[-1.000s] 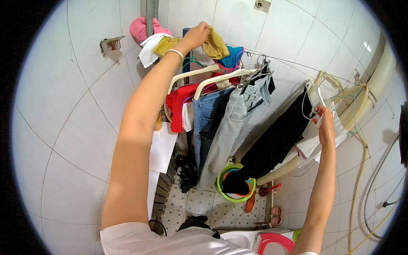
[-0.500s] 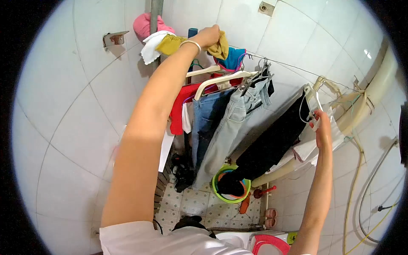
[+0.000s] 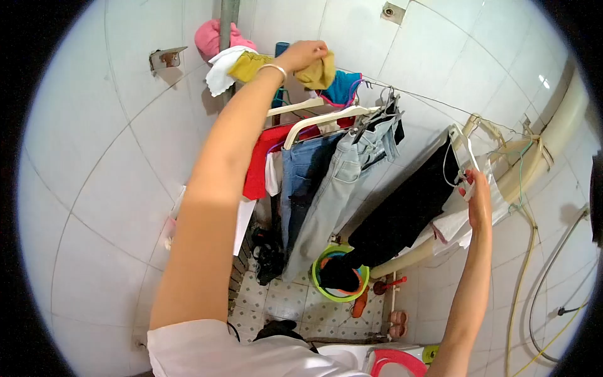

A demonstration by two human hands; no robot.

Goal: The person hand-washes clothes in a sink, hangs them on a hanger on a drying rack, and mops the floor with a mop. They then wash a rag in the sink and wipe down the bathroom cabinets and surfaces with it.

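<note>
My left hand [image 3: 304,56] is closed on a mustard-yellow cloth [image 3: 318,74] at the top of the line, beside another yellow cloth [image 3: 249,65] and a blue cloth with pink edging [image 3: 342,88]. At the right, my right hand [image 3: 477,190] grips a white hanger [image 3: 465,146], with black trousers [image 3: 408,210] hanging next to it. Their lower end reaches a green basin [image 3: 320,284]. Between my arms hang light blue jeans [image 3: 342,179], darker jeans [image 3: 301,182] and a red garment [image 3: 254,173].
A thin wire line [image 3: 433,96] runs along the tiled wall. Pink cloth [image 3: 210,39] and white cloth [image 3: 220,72] hang by a grey pipe [image 3: 227,22]. A large pipe [image 3: 553,135] and a hose [image 3: 518,295] are at the right. Pink slippers [image 3: 397,323] sit low down.
My left hand, with the yellow cloth, has shifted slightly right since the first frame. The cloth's shape has changed. My right hand keeps its hold on the hanger.
</note>
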